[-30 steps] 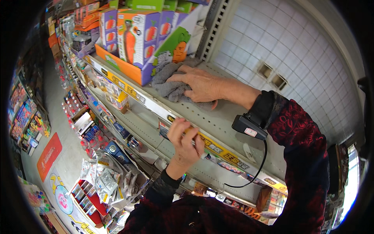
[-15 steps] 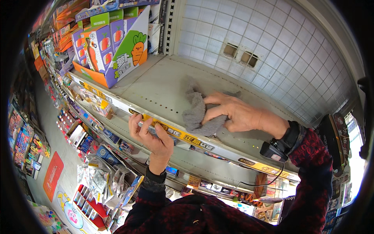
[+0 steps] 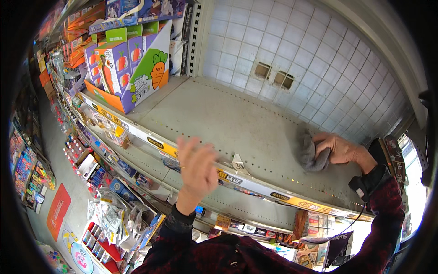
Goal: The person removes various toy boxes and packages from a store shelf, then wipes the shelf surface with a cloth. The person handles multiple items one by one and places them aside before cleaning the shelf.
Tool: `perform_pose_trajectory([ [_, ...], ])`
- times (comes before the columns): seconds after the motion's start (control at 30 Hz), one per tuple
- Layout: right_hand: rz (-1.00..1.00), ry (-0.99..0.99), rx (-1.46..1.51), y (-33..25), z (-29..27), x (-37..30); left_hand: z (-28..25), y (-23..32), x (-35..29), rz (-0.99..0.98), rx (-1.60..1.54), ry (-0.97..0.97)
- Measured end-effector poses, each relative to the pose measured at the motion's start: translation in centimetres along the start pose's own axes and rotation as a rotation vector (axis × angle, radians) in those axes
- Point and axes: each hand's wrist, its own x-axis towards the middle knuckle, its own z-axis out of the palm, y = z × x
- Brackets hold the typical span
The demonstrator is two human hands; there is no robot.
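A bunched grey cloth point(image 3: 312, 153) lies pressed on the right part of a grey metal shelf point(image 3: 219, 114). My right hand point(image 3: 340, 150) is closed over it, fingers curled into the fabric. Above the shelf's front edge is my left hand point(image 3: 197, 171), blurred by motion, with its fingers stretched up and nothing seen in them. Just right of it, a small torn paper tag point(image 3: 237, 162) sticks up by the shelf's front lip. A yellow and white label strip point(image 3: 278, 195) runs along that lip.
A carton display box point(image 3: 148, 82) with purple and green packs stands at the shelf's left end. Behind rises a white grid panel point(image 3: 310, 55) with two square holes. Lower shelves hold packaged goods. A black cable point(image 3: 356, 220) hangs from my right wrist.
My right hand has slid the cloth to the right along the shelf. The left hand has shifted right and up, and the paper tag now shows where the cloth was.
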Motion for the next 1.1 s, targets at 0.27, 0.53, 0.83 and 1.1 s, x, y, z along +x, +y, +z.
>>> perform_pose_trajectory([
  [0.27, -0.487, 0.427, -0.141, -6.6, -1.8, 17.1, 1.3, 2.6, 1.5, 0.208, -0.078, -0.220],
  [0.53, -0.356, 0.134, -0.255, -10.4, 2.2, 34.9, 1.5, 2.3, 1.0, 0.168, -0.096, -0.197],
  [0.83, -0.130, 0.183, -0.289, 1.1, 1.0, 22.4, 1.6, 2.7, 0.9, 0.161, -0.069, -0.173],
  [1.1, 0.037, 0.152, -0.256, 4.7, 1.6, 4.0, 1.8, 2.8, 0.3, 0.132, -0.083, -0.166],
])
